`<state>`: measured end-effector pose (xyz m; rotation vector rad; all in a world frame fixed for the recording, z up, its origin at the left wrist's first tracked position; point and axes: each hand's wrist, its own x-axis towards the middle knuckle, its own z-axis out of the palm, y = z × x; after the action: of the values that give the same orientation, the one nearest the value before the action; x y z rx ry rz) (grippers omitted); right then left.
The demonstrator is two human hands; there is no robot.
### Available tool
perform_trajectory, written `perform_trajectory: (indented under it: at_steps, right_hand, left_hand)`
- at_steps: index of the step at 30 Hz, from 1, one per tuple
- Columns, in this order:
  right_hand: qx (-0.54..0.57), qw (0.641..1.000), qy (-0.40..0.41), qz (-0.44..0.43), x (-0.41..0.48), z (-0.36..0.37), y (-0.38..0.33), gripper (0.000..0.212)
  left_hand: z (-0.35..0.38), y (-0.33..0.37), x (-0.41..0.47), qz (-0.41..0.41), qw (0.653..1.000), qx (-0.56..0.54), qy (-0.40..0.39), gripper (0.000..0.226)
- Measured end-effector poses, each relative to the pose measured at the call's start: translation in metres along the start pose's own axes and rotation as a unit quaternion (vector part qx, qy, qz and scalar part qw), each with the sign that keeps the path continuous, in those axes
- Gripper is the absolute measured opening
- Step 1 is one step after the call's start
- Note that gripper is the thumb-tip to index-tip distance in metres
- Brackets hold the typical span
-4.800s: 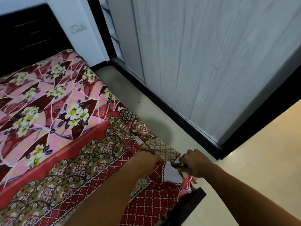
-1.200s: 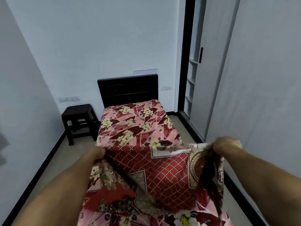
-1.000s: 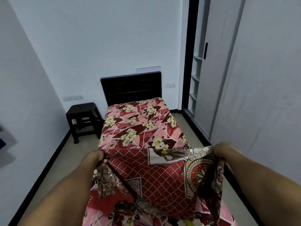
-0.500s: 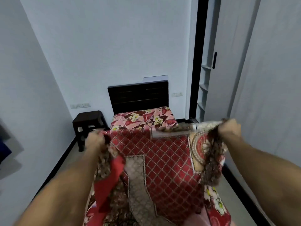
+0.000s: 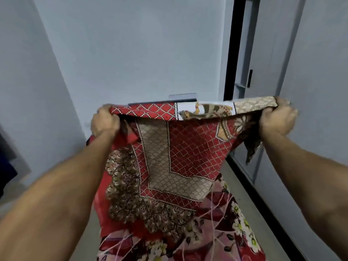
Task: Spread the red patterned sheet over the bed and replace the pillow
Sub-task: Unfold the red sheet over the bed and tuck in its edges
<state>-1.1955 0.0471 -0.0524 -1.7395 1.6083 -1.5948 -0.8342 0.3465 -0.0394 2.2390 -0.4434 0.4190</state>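
Red patterned sheet (image 5: 190, 147) is held up at chest height w/ its top edge stretched between both fists; left hand (image 5: 104, 120) and right hand (image 5: 276, 117) each bunch a corner, rest hanging over the bed (image 5: 235, 223). Fabric looks light, soft, floppy, prob. billows; corners seem the best hold.

I see the red patterned sheet (image 5: 190, 147) held high and stretched along its top edge between my left hand (image 5: 105, 120) and right hand (image 5: 276, 119), each gripping a bunched corner. It hangs in loose folds, a red diamond lattice with beige panels and brown scalloped borders, its lower part draped on the bed (image 5: 226, 232), whose pink floral cover shows beneath
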Motion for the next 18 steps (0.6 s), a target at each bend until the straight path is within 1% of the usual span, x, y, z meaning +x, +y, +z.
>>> perform_trajectory:
  at_steps: [3,5,6,7,8,10,12,13,14,16,17,18]
  right_hand:
    - [-0.053,0.994,-0.05,0.078,-0.051,0.003,0.036,0.034]
    - [-0.087,0.986,-0.081,0.117,-0.089,0.003,0.065,0.031]
    - [-0.104,0.981,-0.102,0.131,-0.108,0.001,0.081,0.031]
    - [-0.119,0.974,-0.127,0.142,-0.126,0.0,0.098,0.032]
    - [-0.133,0.967,-0.156,0.153,-0.144,-0.004,0.114,0.034]
    - [-0.158,0.95,-0.215,0.16,-0.181,-0.012,0.144,0.041]
    - [-0.176,0.935,-0.265,0.156,-0.218,-0.02,0.165,0.046]
    - [-0.185,0.927,-0.292,0.143,-0.235,-0.023,0.173,0.044]
    - [-0.197,0.916,-0.326,0.126,-0.255,-0.022,0.179,0.039]
    - [-0.191,0.89,-0.4,0.106,-0.288,-0.016,0.182,0.033]
    - [-0.174,0.877,-0.432,0.118,-0.301,-0.011,0.179,0.031]
    - [-0.153,0.864,-0.459,0.14,-0.311,-0.005,0.177,0.028]
  left_hand:
    - [0.011,-0.034,-0.043,-0.076,0.986,0.117,-0.095,0.047]
    - [0.019,-0.061,-0.081,-0.127,0.97,0.12,-0.167,0.041]
    - [0.025,-0.077,-0.1,-0.162,0.963,0.09,-0.194,0.038]
    - [0.033,-0.094,-0.117,-0.199,0.957,0.033,-0.208,0.033]
    - [0.042,-0.111,-0.132,-0.245,0.946,-0.039,-0.209,0.034]
    - [0.06,-0.145,-0.157,-0.316,0.918,-0.158,-0.182,0.032]
    - [0.069,-0.162,-0.18,-0.338,0.895,-0.237,-0.168,0.027]
    - [0.073,-0.165,-0.192,-0.34,0.884,-0.267,-0.177,0.029]
    - [0.079,-0.168,-0.203,-0.34,0.871,-0.292,-0.201,0.032]
    - [0.092,-0.168,-0.225,-0.348,0.849,-0.301,-0.26,0.038]
    - [0.098,-0.169,-0.233,-0.349,0.848,-0.285,-0.278,0.04]
    - [0.102,-0.167,-0.241,-0.322,0.867,-0.238,-0.297,0.041]
